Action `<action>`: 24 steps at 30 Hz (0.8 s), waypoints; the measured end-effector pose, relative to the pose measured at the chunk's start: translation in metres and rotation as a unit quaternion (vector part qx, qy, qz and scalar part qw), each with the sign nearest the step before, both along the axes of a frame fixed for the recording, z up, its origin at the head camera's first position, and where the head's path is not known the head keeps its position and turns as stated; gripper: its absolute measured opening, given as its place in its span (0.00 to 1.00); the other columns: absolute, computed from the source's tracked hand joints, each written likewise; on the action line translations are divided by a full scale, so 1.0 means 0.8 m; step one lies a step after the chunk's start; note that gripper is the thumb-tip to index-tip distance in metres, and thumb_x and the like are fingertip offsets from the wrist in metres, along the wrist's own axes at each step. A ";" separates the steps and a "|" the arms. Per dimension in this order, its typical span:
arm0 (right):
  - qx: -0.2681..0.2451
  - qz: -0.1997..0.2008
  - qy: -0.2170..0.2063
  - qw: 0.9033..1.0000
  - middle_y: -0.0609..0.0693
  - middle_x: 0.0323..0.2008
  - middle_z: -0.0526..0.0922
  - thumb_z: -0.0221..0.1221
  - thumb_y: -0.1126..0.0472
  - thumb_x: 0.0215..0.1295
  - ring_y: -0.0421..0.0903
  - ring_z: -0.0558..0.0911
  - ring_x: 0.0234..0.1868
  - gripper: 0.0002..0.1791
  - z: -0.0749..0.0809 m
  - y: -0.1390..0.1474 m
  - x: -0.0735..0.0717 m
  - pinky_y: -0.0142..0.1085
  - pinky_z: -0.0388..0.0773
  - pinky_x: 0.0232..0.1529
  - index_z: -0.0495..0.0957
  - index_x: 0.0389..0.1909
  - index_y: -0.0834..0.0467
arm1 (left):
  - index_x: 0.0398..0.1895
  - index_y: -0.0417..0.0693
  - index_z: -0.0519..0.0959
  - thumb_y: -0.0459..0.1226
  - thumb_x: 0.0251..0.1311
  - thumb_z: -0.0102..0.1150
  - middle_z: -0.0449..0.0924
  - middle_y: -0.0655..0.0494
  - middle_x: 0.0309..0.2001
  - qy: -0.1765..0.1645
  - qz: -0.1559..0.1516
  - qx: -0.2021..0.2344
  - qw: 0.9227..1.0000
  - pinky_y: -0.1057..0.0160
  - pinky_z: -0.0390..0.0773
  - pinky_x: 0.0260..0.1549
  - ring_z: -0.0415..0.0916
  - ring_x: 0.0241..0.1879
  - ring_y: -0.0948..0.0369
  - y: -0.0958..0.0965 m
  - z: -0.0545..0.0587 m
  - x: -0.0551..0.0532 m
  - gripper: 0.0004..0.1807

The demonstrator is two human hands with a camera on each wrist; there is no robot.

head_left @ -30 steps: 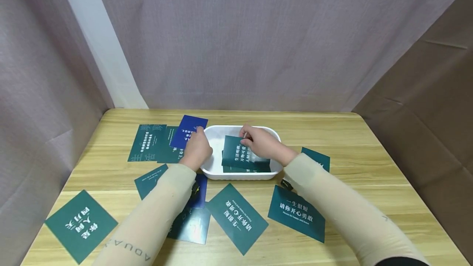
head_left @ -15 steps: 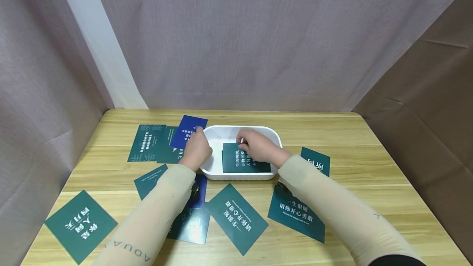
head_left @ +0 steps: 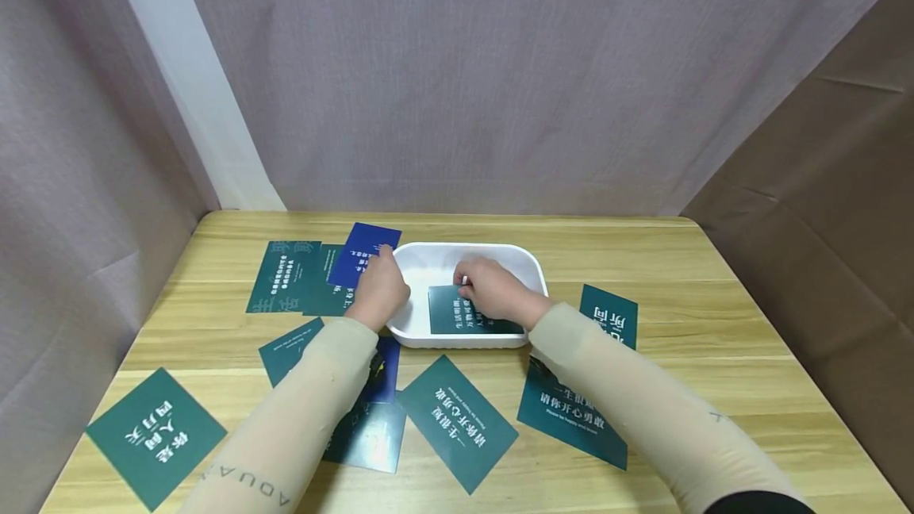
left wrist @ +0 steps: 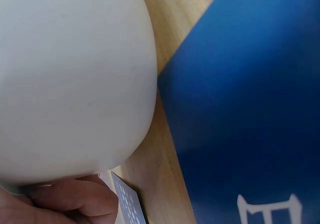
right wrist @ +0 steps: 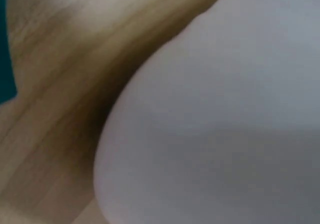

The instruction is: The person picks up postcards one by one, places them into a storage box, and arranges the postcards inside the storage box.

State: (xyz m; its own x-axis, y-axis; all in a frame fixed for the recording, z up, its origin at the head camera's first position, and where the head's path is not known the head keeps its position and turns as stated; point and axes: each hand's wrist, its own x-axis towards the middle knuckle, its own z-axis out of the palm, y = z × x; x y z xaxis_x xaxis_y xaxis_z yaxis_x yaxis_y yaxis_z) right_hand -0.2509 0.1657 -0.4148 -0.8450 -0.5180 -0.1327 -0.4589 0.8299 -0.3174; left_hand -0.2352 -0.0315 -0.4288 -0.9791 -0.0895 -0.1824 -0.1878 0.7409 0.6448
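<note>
A white oval tray [head_left: 460, 343] sits on the wooden table. My left hand [head_left: 383, 290] grips its left rim; in the left wrist view the curled fingers [left wrist: 82, 196] show under the tray's edge. Inside the tray, a dark green card with white lettering [head_left: 444, 314] lies near the front wall. Thumb and fingertips of my right hand [head_left: 496, 289] pinch this card at its far edge, and the hand covers its right part. The right wrist view has only the tray's outer side [right wrist: 215, 134], the table and a green corner; that hand is hidden there.
A blue card [head_left: 362, 251] overlaps green cards [head_left: 284, 276] left of the tray. More green cards lie in front, including a tilted one [head_left: 457, 423], one at far left [head_left: 157, 436] and one under the right forearm [head_left: 571, 419]. Another green card [head_left: 610, 312] is right of the tray.
My right hand has moved toward the tray's front and slightly left, lowering the green card until it covers the card beneath. The left hand has stayed on the rim.
</note>
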 end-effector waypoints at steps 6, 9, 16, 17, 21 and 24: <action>0.021 0.009 0.019 1.000 0.48 0.38 0.78 0.57 0.60 0.69 0.45 0.73 0.40 0.05 -0.006 0.000 0.001 0.40 0.74 0.49 0.78 0.43 0.55 | 0.74 0.36 0.47 0.29 0.60 0.58 0.57 0.32 0.68 0.000 0.001 -0.008 1.000 0.43 0.74 0.53 0.65 0.63 0.39 0.001 -0.001 -0.002 0.43; 0.027 0.010 0.026 0.999 0.48 0.37 0.78 0.57 0.60 0.69 0.45 0.73 0.41 0.05 -0.007 -0.001 0.002 0.41 0.73 0.50 0.78 0.43 0.55 | 0.74 0.36 0.47 0.29 0.60 0.58 0.57 0.32 0.68 -0.001 0.002 -0.009 1.000 0.43 0.74 0.53 0.65 0.63 0.39 0.001 -0.001 -0.002 0.43; 0.035 0.007 0.030 0.999 0.48 0.38 0.76 0.57 0.60 0.70 0.46 0.72 0.41 0.06 -0.007 -0.001 0.004 0.41 0.73 0.50 0.78 0.44 0.55 | 0.75 0.36 0.47 0.28 0.60 0.58 0.56 0.32 0.69 -0.003 0.002 -0.005 1.000 0.43 0.74 0.53 0.65 0.63 0.39 0.002 0.001 0.000 0.43; 0.035 0.006 0.030 0.999 0.48 0.38 0.76 0.57 0.60 0.70 0.46 0.72 0.41 0.06 -0.007 -0.001 0.004 0.41 0.73 0.49 0.77 0.44 0.55 | 0.75 0.36 0.47 0.28 0.60 0.57 0.56 0.32 0.69 -0.002 0.002 -0.005 1.000 0.43 0.74 0.54 0.65 0.63 0.39 0.002 0.001 0.000 0.43; 0.038 0.004 0.033 0.999 0.47 0.37 0.76 0.57 0.59 0.70 0.46 0.72 0.41 0.06 -0.009 -0.001 0.005 0.40 0.73 0.49 0.77 0.44 0.54 | 0.75 0.36 0.46 0.28 0.61 0.57 0.55 0.32 0.69 -0.001 0.003 -0.003 1.000 0.43 0.74 0.53 0.64 0.63 0.39 0.001 0.001 0.001 0.42; 0.038 0.001 0.035 0.999 0.47 0.37 0.76 0.57 0.59 0.70 0.46 0.72 0.41 0.06 -0.009 -0.002 0.004 0.39 0.72 0.49 0.77 0.43 0.54 | 0.75 0.36 0.46 0.29 0.61 0.56 0.55 0.32 0.69 -0.001 0.002 -0.004 1.000 0.43 0.74 0.53 0.64 0.63 0.39 0.001 0.000 0.000 0.42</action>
